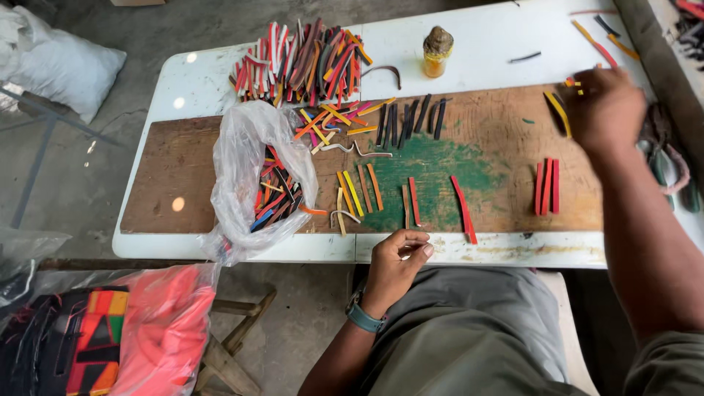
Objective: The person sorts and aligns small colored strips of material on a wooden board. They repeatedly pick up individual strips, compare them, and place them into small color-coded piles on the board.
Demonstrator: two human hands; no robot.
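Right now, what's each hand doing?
Left hand: loosely curled at the table edge, holding nothing visible.
Right hand: blurred, over small strips; grip cannot be told.
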